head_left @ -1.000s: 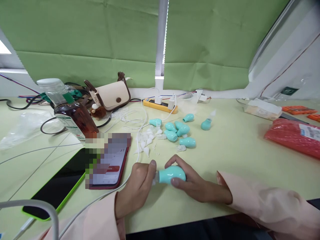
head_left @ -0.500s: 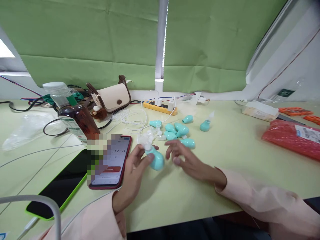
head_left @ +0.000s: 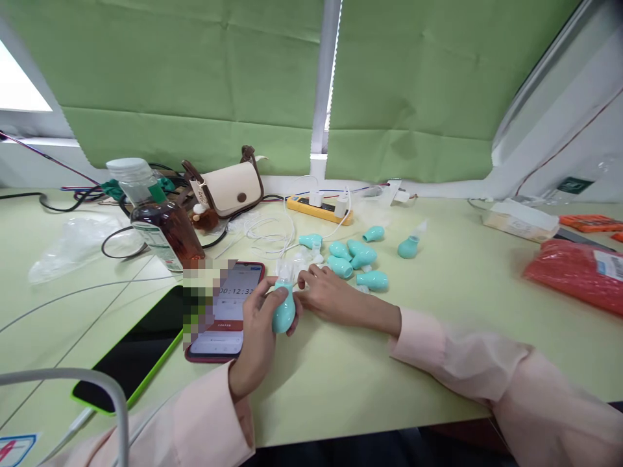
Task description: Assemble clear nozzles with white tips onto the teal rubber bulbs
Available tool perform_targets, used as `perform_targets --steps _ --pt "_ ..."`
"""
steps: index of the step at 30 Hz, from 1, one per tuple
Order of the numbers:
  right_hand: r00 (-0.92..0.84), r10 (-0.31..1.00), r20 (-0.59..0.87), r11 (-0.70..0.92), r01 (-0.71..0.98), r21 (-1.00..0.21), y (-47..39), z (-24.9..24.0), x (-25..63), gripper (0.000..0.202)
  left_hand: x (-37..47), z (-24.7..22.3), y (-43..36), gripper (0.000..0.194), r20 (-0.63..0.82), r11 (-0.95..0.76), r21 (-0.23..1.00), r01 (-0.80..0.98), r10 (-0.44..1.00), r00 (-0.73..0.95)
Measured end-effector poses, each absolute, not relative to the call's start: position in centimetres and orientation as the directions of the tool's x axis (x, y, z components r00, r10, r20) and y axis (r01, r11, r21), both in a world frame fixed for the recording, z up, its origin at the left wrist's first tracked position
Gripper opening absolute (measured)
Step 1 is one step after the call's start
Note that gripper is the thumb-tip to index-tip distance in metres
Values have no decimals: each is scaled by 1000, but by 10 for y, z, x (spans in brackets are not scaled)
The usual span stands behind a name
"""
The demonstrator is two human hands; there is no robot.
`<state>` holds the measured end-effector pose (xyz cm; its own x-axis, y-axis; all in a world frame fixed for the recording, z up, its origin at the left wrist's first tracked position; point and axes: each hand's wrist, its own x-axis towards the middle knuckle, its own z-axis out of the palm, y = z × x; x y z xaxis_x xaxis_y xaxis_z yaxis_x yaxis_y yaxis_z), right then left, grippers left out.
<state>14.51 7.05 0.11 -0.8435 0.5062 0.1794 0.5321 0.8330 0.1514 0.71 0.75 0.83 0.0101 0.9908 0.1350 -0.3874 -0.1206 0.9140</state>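
My left hand point(head_left: 260, 324) is closed around a teal squeeze bulb point(head_left: 284, 314), whose clear plastic tip point(head_left: 285, 271) points up and away from me. Just right of it, my right hand point(head_left: 326, 293) reaches over the small clear plastic parts point(head_left: 298, 259), its fingers curled together. Whatever sits between those fingertips, if anything, is hidden. Behind and beside the right hand lie several loose teal bulbs point(head_left: 361, 253). Another teal bulb with a clear tip point(head_left: 409, 246) stands upright, apart from the pile on the right.
Left of my hands lie a phone with a running timer point(head_left: 226, 337) and a green-edged phone point(head_left: 131, 353). Farther back stand a dark bottle point(head_left: 168, 233), a cream handbag point(head_left: 234, 188) and a yellow power strip point(head_left: 318, 209). A red package point(head_left: 569, 266) lies at right.
My right hand has moved left and forward to the clear parts, its fingers curling in. The bulb in my left hand has turned more upright. The whole view has shifted slightly.
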Motion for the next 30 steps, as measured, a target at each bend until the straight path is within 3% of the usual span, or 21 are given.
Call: perform_targets --steps 6,9,11,13,15,16,18,20,23,30 --pt "-881 346 322 837 445 318 79 -9 146 23 8 1 6 10 95 -55 951 -304 988 119" --pt "-860 313 404 858 438 267 79 -5 159 23 9 2 5 12 80 -48 970 -236 989 126" --pt "-741 360 567 882 468 51 74 2 171 15 9 5 3 13 72 -43 981 -189 986 149" --pt "-521 528 671 842 426 -332 64 11 184 9 9 8 1 12 62 -37 991 -127 979 195" --pt "-360 743 564 662 279 -695 51 18 196 11 9 12 0 12 50 -38 998 -50 964 261" --pt "-343 816 466 545 187 -817 45 20 200 12 10 13 -1 13 41 -38 999 -14 953 299" --pt "-381 875 300 339 39 -940 34 21 206 11 12 14 -2 13 3 -20 999 41 930 367" --pt "-429 876 221 227 -37 -973 27 18 209 12 14 14 -3 13 -46 13 996 87 918 395" --pt "-477 860 182 181 -49 -982 24 12 211 14 14 12 -3 17 -90 34 988 153 920 382" --pt "-498 815 295 377 72 -923 29 11 216 20 11 8 -2 24 -89 -12 962 272 930 358"
